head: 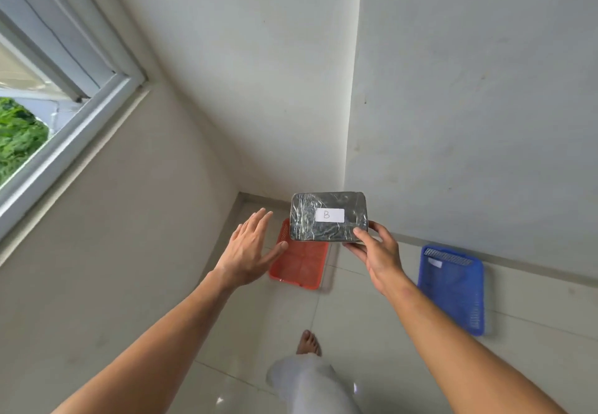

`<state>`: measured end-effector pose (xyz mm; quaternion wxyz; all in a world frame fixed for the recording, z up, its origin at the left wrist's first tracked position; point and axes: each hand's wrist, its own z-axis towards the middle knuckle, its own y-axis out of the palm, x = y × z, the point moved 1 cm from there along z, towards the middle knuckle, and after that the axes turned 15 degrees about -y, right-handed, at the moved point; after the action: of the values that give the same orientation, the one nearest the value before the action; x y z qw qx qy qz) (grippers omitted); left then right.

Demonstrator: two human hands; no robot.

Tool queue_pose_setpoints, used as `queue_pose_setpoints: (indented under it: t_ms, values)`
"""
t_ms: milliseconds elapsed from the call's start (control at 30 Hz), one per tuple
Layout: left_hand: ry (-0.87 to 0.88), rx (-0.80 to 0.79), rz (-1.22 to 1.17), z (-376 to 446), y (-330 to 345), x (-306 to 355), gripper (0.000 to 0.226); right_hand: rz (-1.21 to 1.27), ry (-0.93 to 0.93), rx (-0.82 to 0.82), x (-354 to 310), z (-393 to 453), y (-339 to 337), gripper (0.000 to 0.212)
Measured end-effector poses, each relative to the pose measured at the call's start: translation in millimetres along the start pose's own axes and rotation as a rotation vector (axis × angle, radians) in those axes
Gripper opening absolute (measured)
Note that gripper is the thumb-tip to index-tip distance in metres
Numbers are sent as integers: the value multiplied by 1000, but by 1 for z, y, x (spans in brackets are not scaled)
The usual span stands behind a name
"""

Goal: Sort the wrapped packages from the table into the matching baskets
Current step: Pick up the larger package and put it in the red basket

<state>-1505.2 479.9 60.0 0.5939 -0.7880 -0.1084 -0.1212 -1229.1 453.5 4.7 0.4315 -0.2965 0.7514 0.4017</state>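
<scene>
The tiled floor (372, 323) carries two baskets near the wall corner. The blue basket (453, 290) lies well to the right of the red basket (301, 265), with bare tiles between them. The wrapped package (328, 216), dark with a white label marked B, is held in the air above the red basket's far right edge. The right hand (378, 252) has its grip clamped on the package's near right corner. The left hand (249, 248) hovers over the red basket's left edge, fingers spread, touching nothing.

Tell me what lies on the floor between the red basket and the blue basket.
Only bare floor tiles separate the red basket from the blue basket in the head view; the right hand hangs above that stretch.
</scene>
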Motion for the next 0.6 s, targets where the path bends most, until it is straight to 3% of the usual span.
queue_pose_setpoints:
  t_ms: [333, 600]
  values:
    - [-93, -220, -99, 126, 71, -85, 79, -146, 92, 161, 131, 74, 36, 30]
    - [-175, -411, -210, 235, 224, -158, 66, -280, 185, 230, 306, 133, 26, 31]
